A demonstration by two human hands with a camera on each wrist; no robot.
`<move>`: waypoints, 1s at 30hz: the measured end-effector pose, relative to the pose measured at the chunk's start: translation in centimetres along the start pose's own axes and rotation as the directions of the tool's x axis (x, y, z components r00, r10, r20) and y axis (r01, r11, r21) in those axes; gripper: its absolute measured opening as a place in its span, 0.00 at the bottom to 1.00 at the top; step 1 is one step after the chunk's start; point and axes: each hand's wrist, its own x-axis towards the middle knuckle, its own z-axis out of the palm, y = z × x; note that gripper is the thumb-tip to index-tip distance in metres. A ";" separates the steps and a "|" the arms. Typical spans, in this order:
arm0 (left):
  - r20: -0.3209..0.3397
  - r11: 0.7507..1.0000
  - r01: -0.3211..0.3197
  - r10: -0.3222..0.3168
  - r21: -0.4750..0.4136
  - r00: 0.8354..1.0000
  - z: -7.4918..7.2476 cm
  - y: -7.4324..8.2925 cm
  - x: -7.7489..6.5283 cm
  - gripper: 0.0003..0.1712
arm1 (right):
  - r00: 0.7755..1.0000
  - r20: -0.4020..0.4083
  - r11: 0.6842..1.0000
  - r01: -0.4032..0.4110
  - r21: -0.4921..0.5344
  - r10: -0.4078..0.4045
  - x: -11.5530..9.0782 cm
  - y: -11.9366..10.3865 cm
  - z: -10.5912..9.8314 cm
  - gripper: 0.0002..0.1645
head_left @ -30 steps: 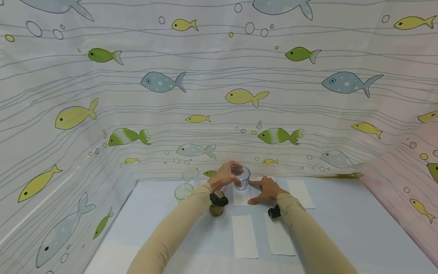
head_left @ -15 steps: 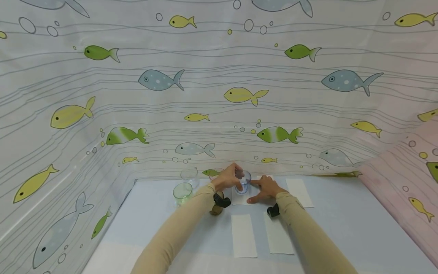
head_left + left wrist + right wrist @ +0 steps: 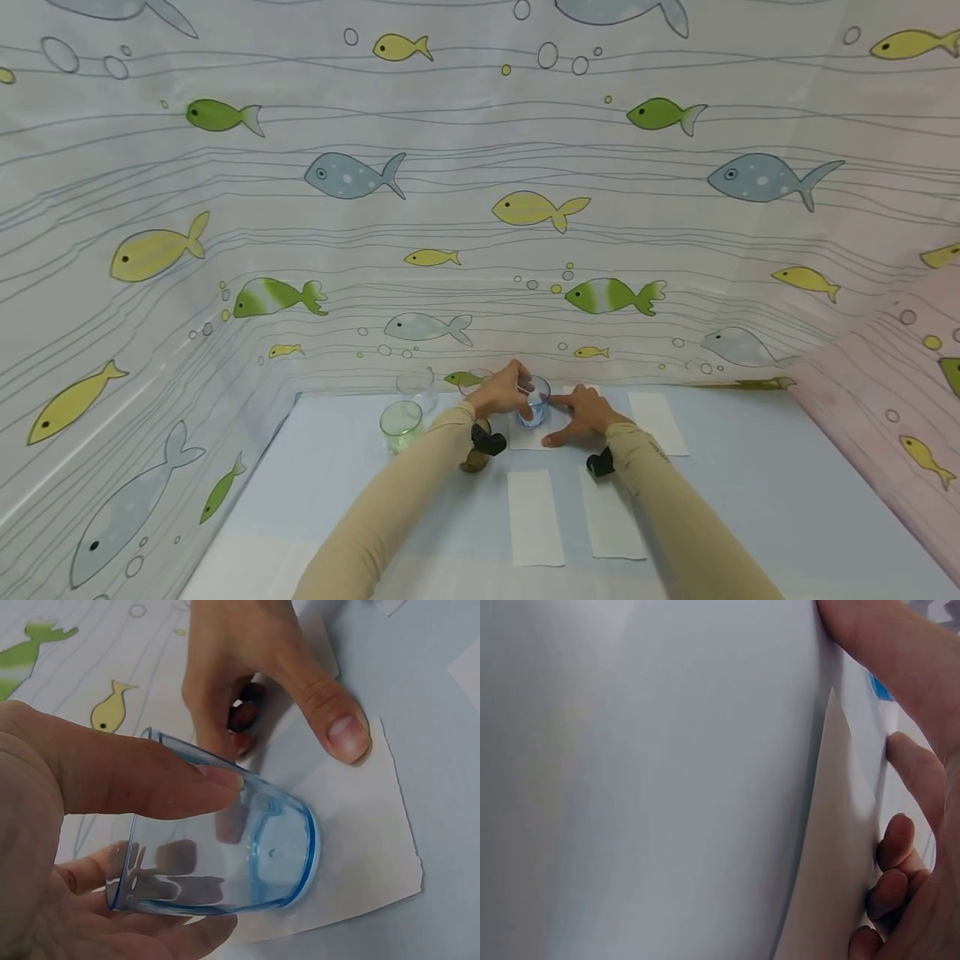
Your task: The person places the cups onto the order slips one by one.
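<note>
My left hand grips a clear, blue-tinted glass between thumb and fingers. In the left wrist view the thumb lies along the near side, with other fingers behind and under it. The glass base is right at a white paper piece on the table. Beside the glass, my right hand rests with thumb and index finger spread; its thumb is on the paper's edge and its index fingertip close to the glass. In the right wrist view its fingertips are down along the paper.
Left of the hands stand a green-tinted glass, a clear glass and a pinkish glass. A brown glass is partly hidden below the left wrist. More white paper pieces lie nearer and to the right. A fish-print sheet encloses the table.
The blue-tinted glass, in my left hand, has come down and slightly nearer onto the paper. My right hand has stayed in place on the paper.
</note>
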 end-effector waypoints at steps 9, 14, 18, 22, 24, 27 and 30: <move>0.014 0.994 0.007 -0.008 0.111 1.000 0.1 0.4 -0.3 0.44 | 0.999 -0.005 0.999 0.038 -0.020 -0.038 -0.2 -0.1 -0.1 0.60; 0.025 0.994 0.015 -0.018 0.104 1.000 0.0 0.3 -0.2 0.44 | 0.999 -0.005 0.999 0.031 -0.021 -0.031 -0.1 0.0 -0.1 0.60; 0.030 0.994 0.023 -0.026 0.103 0.999 -0.1 0.2 -0.3 0.44 | 0.999 -0.007 0.999 0.041 -0.021 -0.041 -0.2 -0.1 -0.1 0.60; 0.039 0.994 0.040 -0.044 0.102 0.998 -0.2 0.3 -0.4 0.44 | 0.999 0.000 0.999 0.036 -0.021 -0.036 -0.4 -0.3 -0.2 0.60; 0.039 0.992 0.046 -0.051 0.117 0.998 -0.2 0.4 -0.4 0.44 | 0.999 0.001 0.999 0.033 -0.027 -0.033 -0.5 -0.4 -0.3 0.60; 0.030 0.987 0.056 -0.062 0.151 0.998 -0.3 0.7 -0.5 0.47 | 1.000 0.001 0.999 0.030 -0.032 -0.030 -0.7 -0.6 -0.5 0.60; 0.026 0.978 0.079 -0.086 0.191 0.996 -0.2 1.0 -0.7 0.54 | 0.999 0.002 0.999 0.032 -0.032 -0.032 -0.7 -0.5 -0.4 0.60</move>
